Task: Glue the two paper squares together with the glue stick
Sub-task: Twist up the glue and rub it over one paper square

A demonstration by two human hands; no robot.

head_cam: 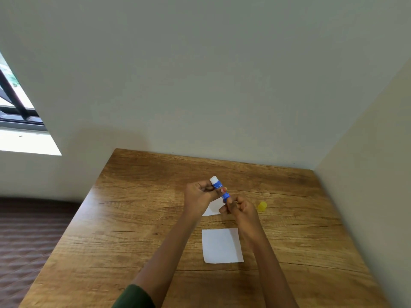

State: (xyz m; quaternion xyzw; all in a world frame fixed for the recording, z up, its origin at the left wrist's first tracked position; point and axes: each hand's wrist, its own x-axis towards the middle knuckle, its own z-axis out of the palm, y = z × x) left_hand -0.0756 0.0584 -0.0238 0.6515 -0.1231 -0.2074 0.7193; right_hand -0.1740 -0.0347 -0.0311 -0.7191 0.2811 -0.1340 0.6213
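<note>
Pale walls point(200, 74) meet in a corner behind the wooden worktop point(133, 218), which fills the lower part of the view. A window point(15, 107) shows at the far left, and a brown quilted surface point(22, 241) lies below it, beside the worktop. Two bare forearms reach in from the bottom edge, the left one coming out of a dark green sleeve point(135, 296). The near paper square point(222, 245) lies flat on the worktop between the forearms, fully in view. The far paper square point(212, 208) lies just beyond it, apart from it and mostly hidden under the hands. The left grip point(199, 196) is curled round the upper part of the glue stick point(216, 185), and the right grip point(241, 210) pinches its lower end. The stick is held tilted above the far square, its blue body between the hands and its white end pointing up and away. The yellow cap point(262, 206) lies on the worktop just right of the right grip, off the stick.
</note>
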